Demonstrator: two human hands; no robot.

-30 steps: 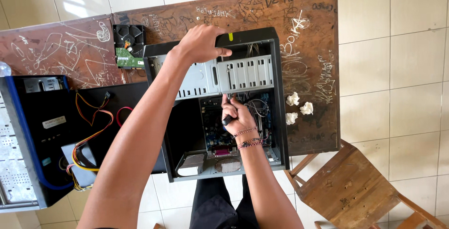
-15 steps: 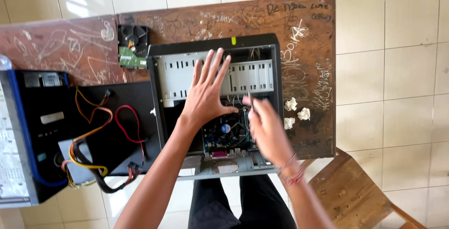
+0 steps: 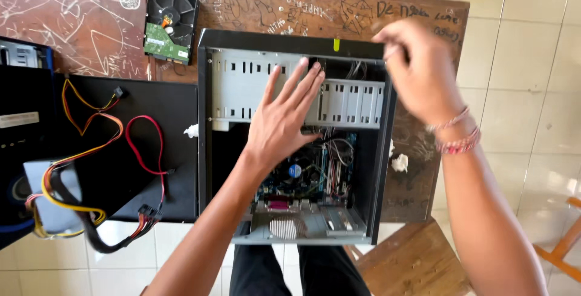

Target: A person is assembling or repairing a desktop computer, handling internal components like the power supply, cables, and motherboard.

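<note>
A scribbled-over brown wooden table (image 3: 91, 24) carries an open black desktop computer case (image 3: 296, 139), lying on its side with the interior facing up, at the table's near edge above a white tiled floor (image 3: 520, 120). Left of the case lies its detached black side panel (image 3: 130, 151), with a grey power supply (image 3: 51, 199) and its bundle of yellow, red and black cables (image 3: 103, 145) trailing across it. Inside the case, the grey metal drive cage (image 3: 357, 99) spans the upper half, and the motherboard (image 3: 315, 178) (a tangle of thin wires beside it) fills the lower half. The person's left hand (image 3: 284, 120) is laid flat, fingers spread apart and empty, over the drive cage and the top of the motherboard. The right hand (image 3: 417, 66) hovers above the case's upper right corner, motion-blurred; its fingers look loosely curled, though whether they pinch anything cannot be told. A bare hard drive (image 3: 169, 24), circuit board up, rests on the table just beyond the case's upper left corner. Small wads of white paper (image 3: 398, 162) lie on the table to the right of the case.
</note>
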